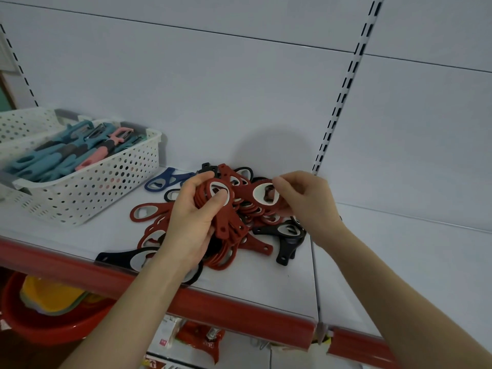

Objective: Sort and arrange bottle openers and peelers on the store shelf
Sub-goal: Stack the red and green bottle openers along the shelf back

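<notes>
Your left hand (192,218) is curled around a stack of red bottle openers (226,227), thumb pressed on the white oval of the top one, handles pointing down toward you. Your right hand (308,201) pinches one more red opener (260,195) by its oval head, holding it just beside the stack. Both hands hover over a loose pile of openers (225,259) lying on the white shelf (266,284), mostly red, with several black openers (288,234) mixed in at the right and front edges. A blue opener (163,180) lies at the back left of the pile. To the left, a white perforated basket (106,183) sits on the same shelf, filled with teal, pink and grey peelers (66,157). A red rail (213,306) edges the shelf front, and a red basin (40,330) shows below.
</notes>
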### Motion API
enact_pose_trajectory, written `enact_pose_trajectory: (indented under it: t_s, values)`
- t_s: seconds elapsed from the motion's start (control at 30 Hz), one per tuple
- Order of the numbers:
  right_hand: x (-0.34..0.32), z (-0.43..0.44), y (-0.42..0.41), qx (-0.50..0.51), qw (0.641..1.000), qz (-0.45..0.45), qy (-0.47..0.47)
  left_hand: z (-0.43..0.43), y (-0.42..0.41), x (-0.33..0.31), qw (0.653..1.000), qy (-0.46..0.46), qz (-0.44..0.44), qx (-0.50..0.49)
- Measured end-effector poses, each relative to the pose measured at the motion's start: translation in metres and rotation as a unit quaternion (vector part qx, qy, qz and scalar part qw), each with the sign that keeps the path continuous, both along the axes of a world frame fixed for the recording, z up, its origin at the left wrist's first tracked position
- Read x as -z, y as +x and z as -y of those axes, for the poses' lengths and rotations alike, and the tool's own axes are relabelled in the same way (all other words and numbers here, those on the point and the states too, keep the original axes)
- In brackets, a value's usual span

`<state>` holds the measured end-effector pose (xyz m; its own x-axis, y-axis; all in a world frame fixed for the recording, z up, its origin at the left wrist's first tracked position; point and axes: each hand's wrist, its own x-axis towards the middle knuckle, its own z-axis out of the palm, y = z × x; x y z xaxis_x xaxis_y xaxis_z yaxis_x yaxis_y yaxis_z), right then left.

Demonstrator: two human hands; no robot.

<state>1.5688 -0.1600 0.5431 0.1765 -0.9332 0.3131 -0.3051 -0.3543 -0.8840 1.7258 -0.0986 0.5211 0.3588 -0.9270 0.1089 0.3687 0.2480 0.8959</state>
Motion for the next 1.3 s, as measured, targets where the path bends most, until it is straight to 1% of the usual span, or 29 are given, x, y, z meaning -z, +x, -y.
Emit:
enact_pose_trajectory:
  t_s: [0.13,0.2,0.27,0.3,0.43,0.53,0.6,0.67,0.7,0.73,0.77,0.8,0.83,0.9,0.93,0.97,1.0,1.07,1.1,1.23,1.3]
  values:
    - [-0.005,0.002,0.001,0.004,0.998,-0.048,-0.049,-0.003,0.007,-0.002,1.0,0.0,0.009,-0.002]
    - [-0.008,0.005,-0.002,-0.02,0.998,-0.05,-0.026,-0.004,0.013,-0.004,1.0,0.006,0.005,0.004]
    - [-0.008,0.003,0.003,-0.078,0.996,-0.037,0.016,-0.005,0.013,-0.005,1.0,0.013,-0.01,0.023]
    - [-0.007,0.0,0.009,-0.103,0.994,-0.039,0.019,-0.006,0.011,-0.005,0.999,0.017,-0.021,0.04]
    - [0.0,-0.005,0.033,-0.13,0.987,-0.068,-0.064,-0.008,-0.001,-0.005,0.991,0.027,-0.062,0.118]
    - [0.002,-0.004,0.04,-0.121,0.988,-0.044,-0.084,-0.009,-0.003,-0.007,0.983,0.014,-0.09,0.159]
    - [0.003,-0.004,0.041,-0.128,0.988,-0.034,-0.079,-0.01,-0.003,-0.008,0.982,0.014,-0.086,0.166]
    - [0.003,-0.005,0.041,-0.12,0.992,-0.003,-0.043,-0.01,-0.002,-0.007,0.987,0.025,-0.075,0.143]
    - [0.004,-0.004,0.037,-0.099,0.995,0.002,-0.031,-0.009,0.001,-0.007,0.989,0.032,-0.075,0.122]
    - [0.004,-0.003,0.031,-0.074,0.996,-0.022,-0.035,-0.008,0.004,-0.008,0.991,0.039,-0.078,0.098]
    - [0.005,-0.003,0.024,-0.057,0.995,-0.075,-0.045,-0.006,0.008,-0.008,0.993,0.044,-0.083,0.073]
    - [0.008,-0.003,0.016,-0.055,0.986,-0.15,-0.051,-0.005,0.013,-0.009,0.994,0.046,-0.089,0.049]
    - [0.011,-0.005,0.009,-0.068,0.968,-0.239,-0.043,-0.004,0.017,-0.009,0.994,0.046,-0.096,0.027]
    - [0.022,-0.011,0.001,-0.098,0.905,-0.413,-0.014,-0.001,0.022,-0.007,0.993,0.045,-0.105,-0.001]
    - [0.028,-0.014,0.001,-0.107,0.878,-0.467,-0.01,0.0,0.023,-0.006,0.993,0.045,-0.106,-0.007]
    - [0.031,-0.017,0.002,-0.105,0.862,-0.496,-0.017,0.0,0.023,-0.004,0.993,0.045,-0.106,-0.009]
    - [0.033,-0.02,0.002,-0.1,0.857,-0.505,-0.034,0.0,0.022,-0.003,0.993,0.047,-0.105,-0.009]
    - [0.031,-0.022,0.001,-0.092,0.862,-0.495,-0.057,0.001,0.021,0.001,0.994,0.05,-0.097,-0.004]
    - [0.028,-0.022,-0.001,-0.09,0.871,-0.48,-0.055,0.001,0.02,0.002,0.994,0.05,-0.093,-0.001]
    - [0.008,-0.019,-0.027,-0.054,0.917,-0.395,-0.012,0.0,0.018,0.005,0.996,0.039,-0.078,-0.006]
    - [0.0,-0.019,-0.04,-0.022,0.944,-0.329,0.001,-0.001,0.015,0.006,0.997,0.031,-0.065,-0.013]
